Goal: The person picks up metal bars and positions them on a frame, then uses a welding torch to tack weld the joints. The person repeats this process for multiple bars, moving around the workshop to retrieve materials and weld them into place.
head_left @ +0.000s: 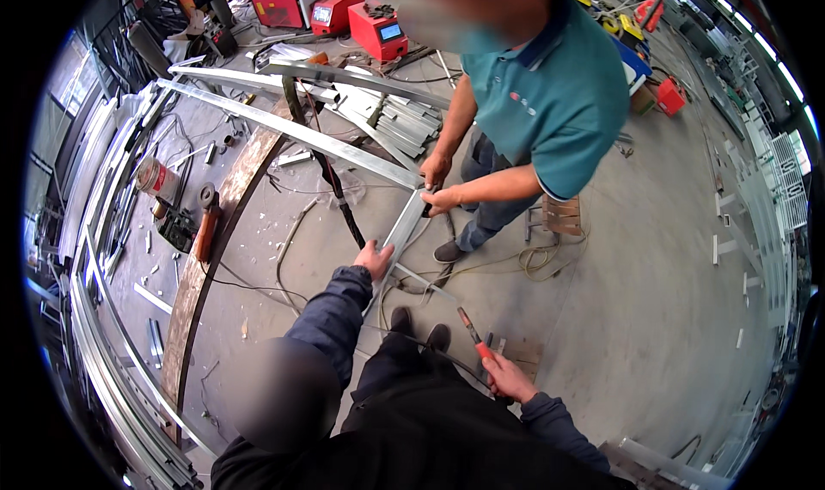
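Observation:
My left hand (375, 258) grips the near end of a short grey metal bar (406, 225). That bar runs up to a long curved metal bar (292, 129), which spans the floor from the upper left. A co-worker in a teal shirt (550, 86) stands opposite and holds the joint of the two bars with both hands (438, 194). My right hand (507, 377) is low at my side, shut on a red-handled welding holder (474, 334) that points up and left, apart from the bars. My dark shoes (418, 327) stand just below the short bar.
Red welding machines (378, 28) stand at the back. A pile of metal profiles (404, 116) lies beside them. A rusty curved steel strip (215, 232), an orange tool (204, 228), cables (533, 258) and scraps lie on the concrete floor. Curved rails (94, 318) line the left side.

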